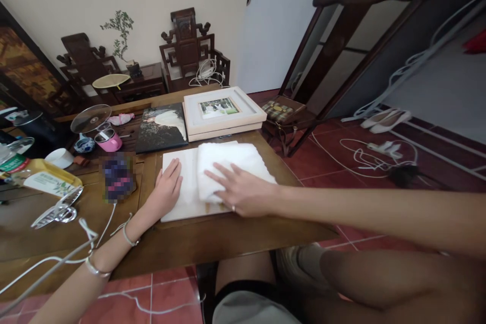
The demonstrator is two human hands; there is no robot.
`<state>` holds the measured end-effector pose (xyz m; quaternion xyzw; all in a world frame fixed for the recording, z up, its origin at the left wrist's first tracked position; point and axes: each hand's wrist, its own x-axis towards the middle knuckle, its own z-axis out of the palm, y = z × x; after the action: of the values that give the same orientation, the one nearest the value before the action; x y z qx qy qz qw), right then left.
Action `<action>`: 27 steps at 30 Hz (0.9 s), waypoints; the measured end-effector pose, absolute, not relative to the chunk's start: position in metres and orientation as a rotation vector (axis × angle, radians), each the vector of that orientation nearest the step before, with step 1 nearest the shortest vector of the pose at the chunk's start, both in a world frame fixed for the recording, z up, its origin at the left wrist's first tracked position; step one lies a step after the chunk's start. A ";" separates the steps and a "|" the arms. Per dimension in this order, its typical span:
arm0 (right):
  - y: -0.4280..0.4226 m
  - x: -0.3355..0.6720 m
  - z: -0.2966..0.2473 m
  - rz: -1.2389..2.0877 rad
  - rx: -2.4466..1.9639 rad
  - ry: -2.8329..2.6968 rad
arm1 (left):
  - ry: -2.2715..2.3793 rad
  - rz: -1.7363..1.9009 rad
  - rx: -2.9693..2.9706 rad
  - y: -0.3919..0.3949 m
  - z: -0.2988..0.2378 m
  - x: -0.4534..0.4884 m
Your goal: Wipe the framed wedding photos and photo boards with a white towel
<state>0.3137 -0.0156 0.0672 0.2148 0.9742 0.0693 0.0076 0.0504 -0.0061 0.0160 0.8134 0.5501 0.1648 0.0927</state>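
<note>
A white folded cloth [233, 159] lies on the right part of a flat white panel [186, 162], near the table's front edge. My right hand [243, 187] rests palm down on the cloth, fingers spread and a ring showing on one finger. At the panel's left edge lies my left hand [169, 187], its fingers stretched out flat over the rim. Neither hand is wrapped round anything. Under the cloth the panel's surface is hidden, with a small yellowish patch visible below it.
White picture frames [224, 111] are stacked behind the panel, beside a dark photo print [162, 127]. To the left are a pink mug [109, 140], an oil bottle [49, 177], a silver hair clip [58, 210] and white cables [49, 259]. A wooden chair [322, 61] stands at right.
</note>
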 end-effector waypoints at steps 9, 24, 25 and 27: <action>-0.061 0.304 0.058 0.157 0.639 3.137 | 1.607 0.493 2.394 -0.004 0.013 0.053; -0.026 0.266 0.088 0.104 0.910 2.767 | 1.575 0.514 2.402 -0.004 0.012 0.051; -0.041 0.265 0.092 0.066 0.900 2.764 | 1.565 0.525 2.402 -0.003 0.013 0.050; -0.068 0.264 0.099 0.000 0.857 2.766 | 1.560 0.537 2.396 -0.002 0.015 0.051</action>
<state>0.2640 -0.0679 0.0993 0.2939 0.9480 -0.0001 0.1225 0.0505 -0.0024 0.0154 0.8181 0.5326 0.1832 0.1161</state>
